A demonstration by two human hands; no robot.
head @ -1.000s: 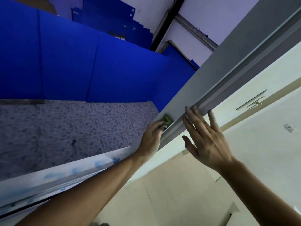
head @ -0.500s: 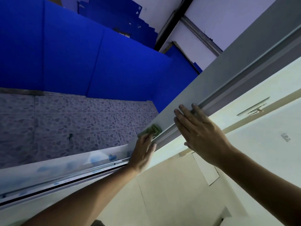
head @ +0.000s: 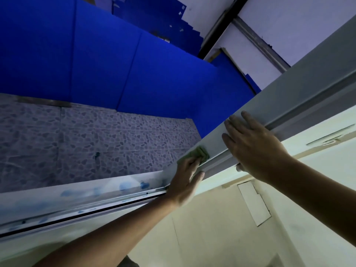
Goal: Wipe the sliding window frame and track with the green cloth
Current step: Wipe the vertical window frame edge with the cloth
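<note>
**Cloth pressed to the frame**

The left hand [head: 185, 183] reaches up, fingers pressing the green cloth [head: 198, 154] flat against the grey frame [head: 285, 97], just beside its track [head: 217, 164]. The right hand [head: 250, 143] lies on the frame with straight fingers, holding nothing. Beyond are a pebble-patterned wall [head: 96, 143] and blue panels [head: 96, 54].

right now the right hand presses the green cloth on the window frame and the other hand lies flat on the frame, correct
Not quite: the head view shows the left hand pressing the green cloth on the window frame; the right hand lies flat on the frame.
</note>
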